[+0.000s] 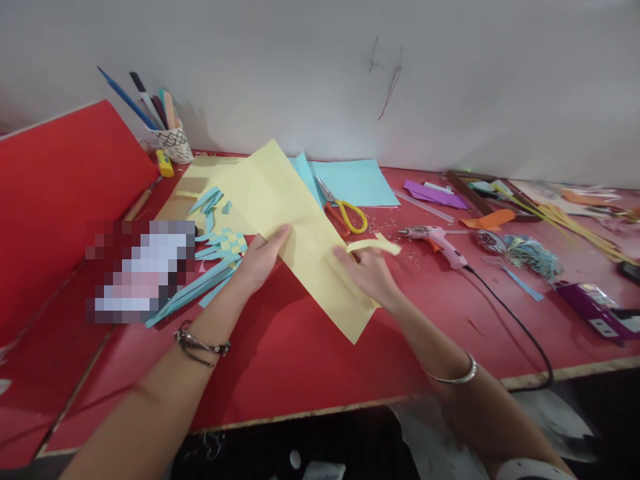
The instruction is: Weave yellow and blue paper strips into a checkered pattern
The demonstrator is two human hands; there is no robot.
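Note:
Between my hands a large sheet of pale yellow paper (300, 227) is held tilted above the red table. My left hand (263, 260) grips its left edge, thumb on top and fingers hidden underneath. On the right edge, my right hand (370, 270) pinches the sheet with its thumb on top. A short curled yellow paper strip (375, 245) shows at that hand, and I cannot tell whether it is held too. Behind the sheet lie scissors (345, 208) with yellow and orange handles. Woven blue and yellow paper strips (225, 245) lie left of my left hand.
Blue paper (355, 181) lies by the wall. On the right are a pink glue gun (437, 241) with a black cord, a purple power strip (595, 310) and a brown tray (500, 193). A pen cup (174, 143) and a red board (65, 207) stand left.

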